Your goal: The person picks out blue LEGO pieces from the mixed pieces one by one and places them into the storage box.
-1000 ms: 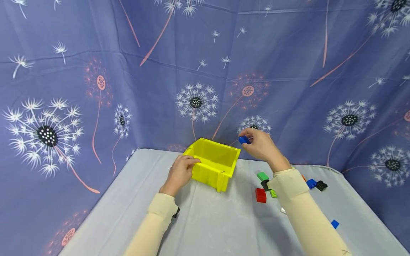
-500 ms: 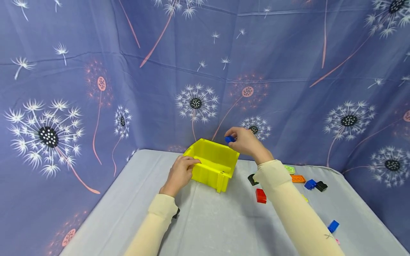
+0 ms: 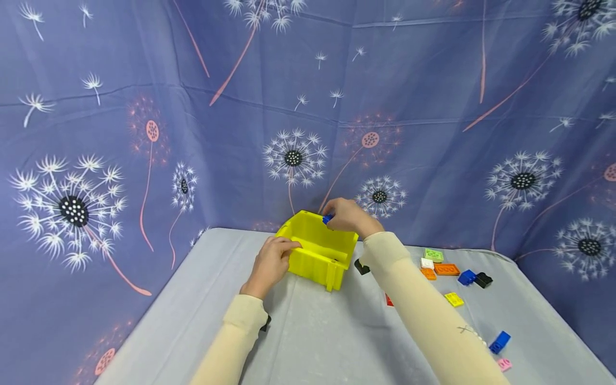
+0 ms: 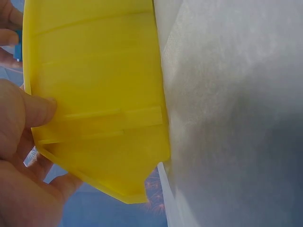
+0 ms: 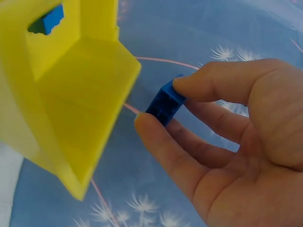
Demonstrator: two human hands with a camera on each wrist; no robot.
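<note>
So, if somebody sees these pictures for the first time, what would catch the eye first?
Probably the bright yellow bin, gripped at its rim by the left hand on the pale table. Next comes the blue brick, pinched by the right hand close to the bin. Behind, the blue curtain with large dandelions stands out, while loose bricks dot the table's right side.

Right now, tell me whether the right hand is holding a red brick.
No, the right hand pinches a blue brick in its fingertips.
</note>
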